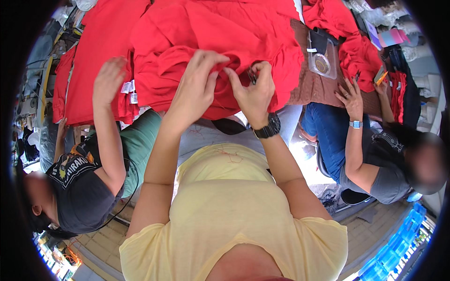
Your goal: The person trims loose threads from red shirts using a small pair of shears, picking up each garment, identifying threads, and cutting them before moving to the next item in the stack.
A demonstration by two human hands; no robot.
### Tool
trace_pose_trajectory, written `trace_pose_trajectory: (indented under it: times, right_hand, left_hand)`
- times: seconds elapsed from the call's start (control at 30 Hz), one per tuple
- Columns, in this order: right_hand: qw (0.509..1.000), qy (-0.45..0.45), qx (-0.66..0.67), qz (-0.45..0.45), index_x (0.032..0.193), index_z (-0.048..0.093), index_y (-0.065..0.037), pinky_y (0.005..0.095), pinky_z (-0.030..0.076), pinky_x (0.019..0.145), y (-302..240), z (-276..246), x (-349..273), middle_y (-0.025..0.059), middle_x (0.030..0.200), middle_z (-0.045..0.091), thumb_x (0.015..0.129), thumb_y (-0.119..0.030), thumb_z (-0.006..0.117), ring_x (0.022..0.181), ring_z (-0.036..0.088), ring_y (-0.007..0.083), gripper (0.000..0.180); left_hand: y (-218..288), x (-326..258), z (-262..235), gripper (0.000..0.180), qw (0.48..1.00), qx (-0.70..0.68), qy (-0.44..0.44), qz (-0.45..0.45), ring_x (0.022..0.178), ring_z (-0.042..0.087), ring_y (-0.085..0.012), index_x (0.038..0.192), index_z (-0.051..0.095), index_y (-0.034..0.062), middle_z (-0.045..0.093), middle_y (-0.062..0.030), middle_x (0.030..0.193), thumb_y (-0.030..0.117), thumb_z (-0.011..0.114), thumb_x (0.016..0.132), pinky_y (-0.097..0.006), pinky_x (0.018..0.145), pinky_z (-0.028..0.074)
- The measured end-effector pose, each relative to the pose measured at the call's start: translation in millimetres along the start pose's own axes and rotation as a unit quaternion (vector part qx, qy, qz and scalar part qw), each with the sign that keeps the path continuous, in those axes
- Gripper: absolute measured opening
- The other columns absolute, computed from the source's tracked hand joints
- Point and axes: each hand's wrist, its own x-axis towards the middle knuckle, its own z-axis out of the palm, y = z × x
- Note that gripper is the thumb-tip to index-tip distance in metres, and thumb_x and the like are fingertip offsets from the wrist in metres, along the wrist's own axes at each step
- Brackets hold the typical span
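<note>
A red garment (187,33) lies bunched over the work surface in front of me, partly over my lap. My left hand (194,86) is closed on a fold of it, with thumb and fingertips pinching the cloth. Just to its right, my right hand (254,93) wears a black wristwatch. Its fingers are curled round a small dark metal tool (253,76), mostly hidden, that looks like thread snips. The thumb of that hand points toward the pinched fold. Both hands are slightly blurred.
At left, a co-worker's raised hand (109,80) is over more red cloth with white labels (129,89). At right, another co-worker's hand (350,99) rests near a brown knitted cloth (300,65). A clear plastic box (322,58) lies there. Blue plastic crates (393,248) stand lower right.
</note>
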Motion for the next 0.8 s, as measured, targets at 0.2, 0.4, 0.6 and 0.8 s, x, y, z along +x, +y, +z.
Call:
trace_pose_trajectory:
  times: [0.2,0.4,0.6,0.8]
  right_hand:
    - [0.996,-0.003,0.078,0.05,0.094,0.052,-0.003,0.0353,0.046,0.052,-1.4,-2.0,3.9,0.0091,0.073,0.059,0.083,-0.004,0.078,0.057,0.059,0.0209,0.028]
    - [0.991,-0.063,0.084,0.087,0.095,0.053,-0.002,0.0301,0.045,0.052,5.6,-30.7,15.9,0.01,0.074,0.062,0.083,-0.005,0.08,0.059,0.059,0.0152,0.029]
    - [0.988,-0.063,0.09,0.105,0.096,0.055,-0.001,0.0288,0.051,0.061,14.8,-36.2,12.2,0.0105,0.08,0.067,0.084,-0.004,0.079,0.068,0.065,0.0145,0.027]
    - [0.987,-0.074,0.125,0.07,0.097,0.056,-0.001,0.0287,0.051,0.062,-1.7,-28.9,14.5,0.0107,0.081,0.067,0.085,-0.002,0.076,0.069,0.065,0.0137,0.024]
  left_hand:
    - [4.8,17.2,17.0,0.02,0.987,-0.077,0.126,-0.055,0.08,0.058,-0.0129,0.102,0.062,0.0017,0.058,-0.0062,0.095,0.004,0.075,0.087,-0.028,0.066,0.047]
    - [47.2,-38.0,12.2,0.016,0.936,-0.283,-0.158,-0.134,0.067,0.06,-0.0079,0.098,0.069,0.0015,0.068,-0.0051,0.08,0.015,0.073,0.093,-0.026,0.058,0.046]
    - [39.4,-52.5,6.1,0.021,0.948,-0.16,-0.273,-0.023,0.103,0.067,-0.0279,0.111,0.071,0.0017,0.071,-0.0144,0.112,0.01,0.07,0.091,-0.038,0.09,0.052]
    - [0.8,31.0,17.6,0.028,0.987,0.034,0.14,0.064,0.101,0.061,-0.0291,0.114,0.064,-0.001,0.066,-0.0132,0.105,0.006,0.071,0.088,-0.038,0.093,0.048]
